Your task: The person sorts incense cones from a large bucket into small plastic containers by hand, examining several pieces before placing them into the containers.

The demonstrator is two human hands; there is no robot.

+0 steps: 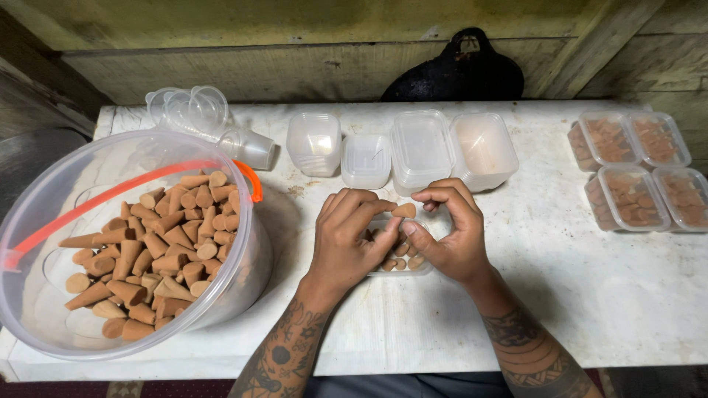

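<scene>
The small brown cone point(404, 210) sits pinched between your two hands, just above the shallow clear plastic tray point(398, 259) of cones on the white marble tabletop point(590, 295). Largest, at your left, stands the clear plastic bucket point(44, 191) heaped with brown cones. Your left hand point(346, 239) curls over the tray, fingertips meeting the cone; your right hand point(450, 232) is bent, thumb and forefinger closed on it.

Bare table point(582, 287) right; bucket point(44, 221) blocks left, empty tubs point(420, 147) probably behind.
</scene>
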